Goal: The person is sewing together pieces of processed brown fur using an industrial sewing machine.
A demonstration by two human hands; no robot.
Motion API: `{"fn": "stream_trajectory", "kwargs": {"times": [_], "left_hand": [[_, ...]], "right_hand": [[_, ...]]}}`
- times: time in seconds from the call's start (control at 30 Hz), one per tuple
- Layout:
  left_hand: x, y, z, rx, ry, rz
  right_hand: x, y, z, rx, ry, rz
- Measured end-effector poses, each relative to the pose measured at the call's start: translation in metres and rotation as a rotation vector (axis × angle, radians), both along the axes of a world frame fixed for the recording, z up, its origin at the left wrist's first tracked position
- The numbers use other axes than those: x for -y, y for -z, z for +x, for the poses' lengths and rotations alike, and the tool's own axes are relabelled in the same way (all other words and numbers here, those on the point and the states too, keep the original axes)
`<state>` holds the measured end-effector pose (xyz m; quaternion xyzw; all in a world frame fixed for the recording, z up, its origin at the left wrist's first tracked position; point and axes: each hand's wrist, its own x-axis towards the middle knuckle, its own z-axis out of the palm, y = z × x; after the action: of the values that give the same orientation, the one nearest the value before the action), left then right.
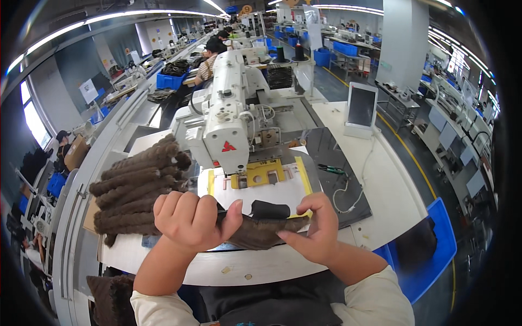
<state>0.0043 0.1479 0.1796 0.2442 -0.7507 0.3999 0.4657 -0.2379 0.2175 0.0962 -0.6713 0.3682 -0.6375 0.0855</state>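
Between my two hands, above the front edge of the white table, stretches a brown furry fabric piece (255, 232) with a dark edge. A black fabric flap (270, 209) stands up from its upper edge. My left hand (191, 220) is closed around the left end, thumb pointing up. At the right end, my right hand (317, 228) pinches the piece between thumb and fingers. Just beyond lies a white sheet with a yellow template (261, 175), under the head of a white sewing machine (225, 130).
Rolled brown furry pieces (136, 190) are stacked left of the machine. Green-handled snips (331, 169) lie on the dark plate at right, near a white cable and a screen (361, 108). A blue bin (418, 250) with dark material stands at lower right. Other people sit farther back.
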Motion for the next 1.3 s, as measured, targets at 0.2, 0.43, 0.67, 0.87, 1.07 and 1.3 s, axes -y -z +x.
{"fn": "stream_trajectory", "kwargs": {"times": [0.2, 0.43, 0.67, 0.87, 1.07, 1.3], "left_hand": [[-0.005, 0.007, -0.006, 0.009, 0.007, 0.027], [0.000, 0.012, 0.025, -0.110, 0.195, 0.428], [-0.001, 0.044, 0.053, -0.288, 0.742, 1.367], [-0.020, 0.046, 0.047, -0.575, 0.878, 1.552], [0.001, 0.085, 0.038, -0.683, 0.914, 1.777], [0.048, 0.144, 0.016, -0.668, 0.684, 2.096]], "right_hand": [[-0.009, -0.007, 0.010, -0.036, -0.172, 0.010], [-0.010, -0.021, -0.013, -0.035, -0.218, 0.112], [-0.013, -0.028, -0.030, -0.033, -0.164, 0.165], [-0.025, -0.025, -0.048, 0.033, -0.271, 0.264], [0.004, -0.005, -0.052, 0.173, -0.305, 0.700], [0.073, 0.076, -0.057, 0.355, -0.472, 1.201]]}}
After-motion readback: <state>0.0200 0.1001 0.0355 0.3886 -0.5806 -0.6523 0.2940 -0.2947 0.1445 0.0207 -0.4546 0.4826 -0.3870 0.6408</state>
